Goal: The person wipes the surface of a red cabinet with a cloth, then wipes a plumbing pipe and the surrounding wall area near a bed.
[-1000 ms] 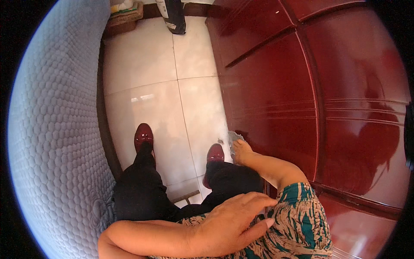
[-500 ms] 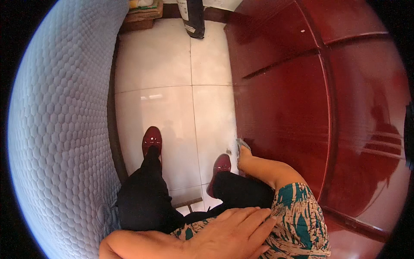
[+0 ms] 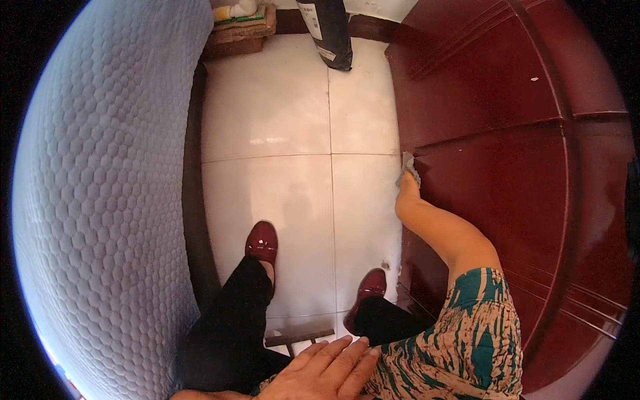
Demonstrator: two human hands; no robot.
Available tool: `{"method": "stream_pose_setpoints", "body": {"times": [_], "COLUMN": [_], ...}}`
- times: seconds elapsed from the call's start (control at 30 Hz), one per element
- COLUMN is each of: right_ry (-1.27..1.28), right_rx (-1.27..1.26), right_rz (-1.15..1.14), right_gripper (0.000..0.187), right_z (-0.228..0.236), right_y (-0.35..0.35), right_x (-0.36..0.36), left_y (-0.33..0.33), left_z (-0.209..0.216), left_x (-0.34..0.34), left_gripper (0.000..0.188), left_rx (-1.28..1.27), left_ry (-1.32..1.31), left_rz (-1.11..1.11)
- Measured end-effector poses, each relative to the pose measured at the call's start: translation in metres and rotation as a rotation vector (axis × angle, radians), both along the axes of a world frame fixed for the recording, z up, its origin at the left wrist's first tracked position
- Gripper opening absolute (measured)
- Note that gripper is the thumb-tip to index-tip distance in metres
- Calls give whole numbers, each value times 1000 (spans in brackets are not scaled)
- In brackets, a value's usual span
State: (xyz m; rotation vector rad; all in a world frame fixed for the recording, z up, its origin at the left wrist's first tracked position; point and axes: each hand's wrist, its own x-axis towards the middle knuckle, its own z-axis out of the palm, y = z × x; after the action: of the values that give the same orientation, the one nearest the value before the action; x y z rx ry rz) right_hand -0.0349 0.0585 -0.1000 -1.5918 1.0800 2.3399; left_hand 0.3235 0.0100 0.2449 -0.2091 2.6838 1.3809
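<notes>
Taking the red cabinet [image 3: 487, 187] as our landmark, we find the grey cloth [image 3: 409, 162] at the foot of its front, by the line where it meets the tiled floor [image 3: 267, 190]. Our right hand [image 3: 408, 189] has hold of the cloth, fingers apparently curled round it; the folds hide the fingertips, so we cannot tell how firm the grip is. Our left hand [image 3: 325, 371] lies palm down, apart from the cabinet, over the patterned shirt [image 3: 440, 350], fingers extended and slightly parted, with nothing seen in its hold.

We judge that the bunched cloth could slip from under the fingers if it snags on the cabinet's lower edge, leaving bare knuckles to scrape there. Grit caught in the folds could scratch the glossy front. Reaching much farther along the cabinet might upset our balance, with the dark red shoes [image 3: 372, 284] on shiny tiling beside it, or knock the dark package [image 3: 337, 41] near its far end.
</notes>
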Motion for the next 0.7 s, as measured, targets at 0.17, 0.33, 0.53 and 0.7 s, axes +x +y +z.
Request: {"method": "stream_pose_setpoints", "body": {"times": [0.17, 0.33, 0.53, 0.7], "right_ry": [126, -52, -184, -282], "right_rx": [22, -26, -108, -20], "right_rz": [-31, -138, -422, -555], "right_gripper": [70, 64, 51, 49], "right_z": [-14, 13, 17, -10], "right_y": [1, 20, 44, 121], "right_x": [-17, 1, 34, 61], "left_y": [-29, -4, -8, 0], "left_z": [-22, -7, 0, -3], "left_x": [29, 9, -4, -9], "left_gripper": [55, 54, 54, 54], "left_rx": [136, 207, 207, 205], "left_ry": [51, 16, 19, 58], "left_rz": [41, 135, 61, 63]}}
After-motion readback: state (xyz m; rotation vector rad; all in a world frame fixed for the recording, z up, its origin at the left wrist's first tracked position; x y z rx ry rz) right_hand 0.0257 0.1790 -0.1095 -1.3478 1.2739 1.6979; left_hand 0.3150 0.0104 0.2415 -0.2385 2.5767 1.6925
